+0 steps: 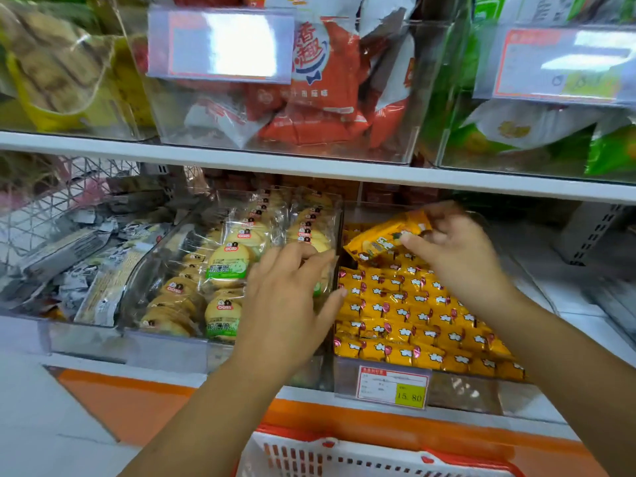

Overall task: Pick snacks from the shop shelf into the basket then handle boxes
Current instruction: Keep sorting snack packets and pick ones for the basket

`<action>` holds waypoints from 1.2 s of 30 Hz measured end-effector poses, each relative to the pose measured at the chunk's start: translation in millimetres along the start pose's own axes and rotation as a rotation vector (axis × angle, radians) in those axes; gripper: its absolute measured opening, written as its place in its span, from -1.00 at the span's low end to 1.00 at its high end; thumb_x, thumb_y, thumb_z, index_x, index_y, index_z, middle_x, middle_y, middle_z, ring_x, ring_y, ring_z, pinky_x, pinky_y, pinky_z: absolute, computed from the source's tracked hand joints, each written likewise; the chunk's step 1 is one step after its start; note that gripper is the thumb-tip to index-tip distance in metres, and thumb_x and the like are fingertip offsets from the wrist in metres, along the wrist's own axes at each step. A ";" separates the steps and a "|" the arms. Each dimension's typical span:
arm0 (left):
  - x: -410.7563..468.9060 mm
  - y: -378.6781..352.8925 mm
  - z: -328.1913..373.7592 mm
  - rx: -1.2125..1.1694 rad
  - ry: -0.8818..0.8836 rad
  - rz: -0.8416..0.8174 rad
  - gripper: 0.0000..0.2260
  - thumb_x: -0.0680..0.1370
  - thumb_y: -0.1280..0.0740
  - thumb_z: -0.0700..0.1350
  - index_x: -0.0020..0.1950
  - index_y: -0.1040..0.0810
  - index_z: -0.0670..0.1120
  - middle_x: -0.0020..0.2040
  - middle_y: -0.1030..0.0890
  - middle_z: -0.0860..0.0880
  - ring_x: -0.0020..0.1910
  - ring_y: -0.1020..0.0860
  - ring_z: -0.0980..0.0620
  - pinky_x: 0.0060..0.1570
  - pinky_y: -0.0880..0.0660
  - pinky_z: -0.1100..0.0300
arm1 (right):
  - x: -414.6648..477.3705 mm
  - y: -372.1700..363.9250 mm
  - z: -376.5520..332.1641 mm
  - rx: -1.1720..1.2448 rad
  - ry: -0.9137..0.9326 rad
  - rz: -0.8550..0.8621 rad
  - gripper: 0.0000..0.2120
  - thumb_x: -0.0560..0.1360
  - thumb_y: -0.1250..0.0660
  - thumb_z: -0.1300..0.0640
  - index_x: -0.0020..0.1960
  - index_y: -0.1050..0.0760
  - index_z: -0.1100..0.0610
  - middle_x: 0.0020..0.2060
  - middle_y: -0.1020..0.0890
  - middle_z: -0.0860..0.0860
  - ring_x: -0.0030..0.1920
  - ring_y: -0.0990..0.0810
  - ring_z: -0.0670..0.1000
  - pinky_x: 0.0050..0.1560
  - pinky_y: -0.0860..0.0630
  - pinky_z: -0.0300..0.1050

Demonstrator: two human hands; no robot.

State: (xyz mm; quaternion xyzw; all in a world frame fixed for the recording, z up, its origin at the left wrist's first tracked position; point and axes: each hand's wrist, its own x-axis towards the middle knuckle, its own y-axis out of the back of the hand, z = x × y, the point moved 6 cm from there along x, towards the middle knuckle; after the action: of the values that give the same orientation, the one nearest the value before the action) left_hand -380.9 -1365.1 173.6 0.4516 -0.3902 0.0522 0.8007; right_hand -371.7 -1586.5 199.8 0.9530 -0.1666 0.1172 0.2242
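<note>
The price tag (392, 387) reads 15.80, a red packet (320, 63) shows 香趣, biscuit packs (227, 266) show 薄脆.

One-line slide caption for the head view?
Right hand holds yellow snack packets above their bin; open left hand hovers at the biscuit bin; basket below.

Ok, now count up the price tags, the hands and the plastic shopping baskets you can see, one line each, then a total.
Price tags: 3
Hands: 2, the left hand and the right hand, which pinches an orange pack
Plastic basket: 1
Total: 6
</note>
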 end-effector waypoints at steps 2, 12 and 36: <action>-0.4 -4.1 -7.5 0.034 0.017 -0.026 -0.55 0.48 -0.26 0.23 0.24 -0.62 0.01 0.07 -0.54 0.07 0.11 -0.40 0.02 0.03 -0.29 0.14 | 18.9 -14.7 0.7 -0.192 0.029 -0.063 -0.78 0.53 -0.42 0.09 0.10 -0.42 -0.03 -0.08 -0.62 -0.17 -0.06 -0.61 -0.13 -0.06 -0.53 -0.26; 0.6 -6.6 -11.9 -0.008 0.020 -0.003 -0.56 0.46 -0.26 0.23 0.19 -0.65 0.03 0.08 -0.54 0.09 0.12 -0.39 0.05 0.04 -0.26 0.13 | 57.3 -63.2 18.8 -0.657 0.046 -0.508 -0.72 0.57 -0.32 -0.07 0.24 -0.46 -0.02 0.08 -0.53 -0.07 0.01 -0.51 -0.06 -0.19 -0.39 -0.27; 0.2 -7.8 -13.3 -0.025 0.026 -0.021 -0.56 0.47 -0.26 0.25 0.21 -0.65 0.05 0.10 -0.53 0.12 0.14 -0.38 0.07 0.09 -0.33 0.09 | 77.0 -60.2 45.7 -0.756 0.089 -0.296 -0.88 0.60 -0.30 0.04 0.08 -0.57 0.02 -0.01 -0.56 -0.04 -0.08 -0.51 -0.04 -0.23 -0.38 -0.22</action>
State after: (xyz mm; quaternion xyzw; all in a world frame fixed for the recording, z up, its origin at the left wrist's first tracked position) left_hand -369.7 -1359.6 164.5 0.4447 -0.3758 0.0446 0.8118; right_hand -272.1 -1577.4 159.5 0.8113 -0.0492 0.0552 0.5800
